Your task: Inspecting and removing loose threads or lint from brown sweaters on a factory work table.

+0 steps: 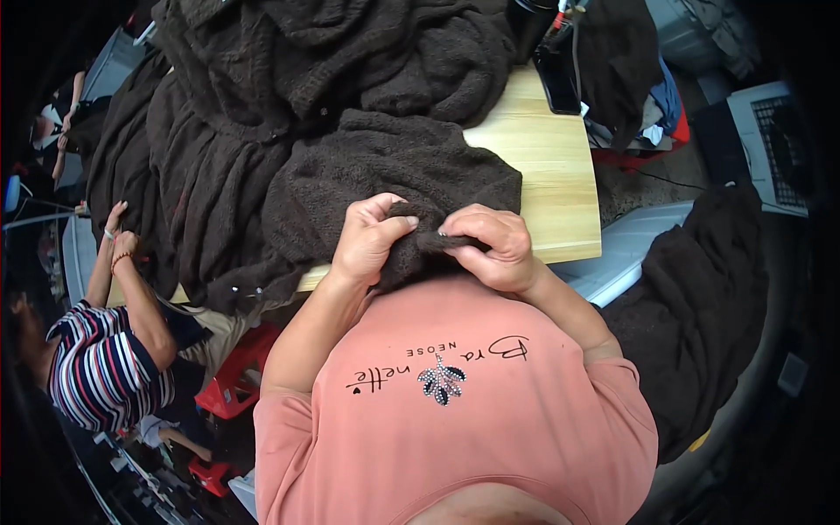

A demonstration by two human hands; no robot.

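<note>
A dark brown piece of fleecy fabric [394, 162] lies over the near edge of the wooden table, and both my hands grip its edge close to my chest. My left hand [372, 236] pinches a fold between thumb and fingers. Just to its right, my right hand [494, 245] is closed on the same cloth, fingers curled over and thumb beneath. Between the two hands the cloth is bunched, and its underside is hidden.
More brown fabric [254, 70] is heaped across the table [560, 175]. A phone [557, 80] and a black cup [529, 26] sit at the far right. Dark cloth [709, 297] hangs at my right. At left, a person in a striped shirt [109, 363] works near red stools [232, 376].
</note>
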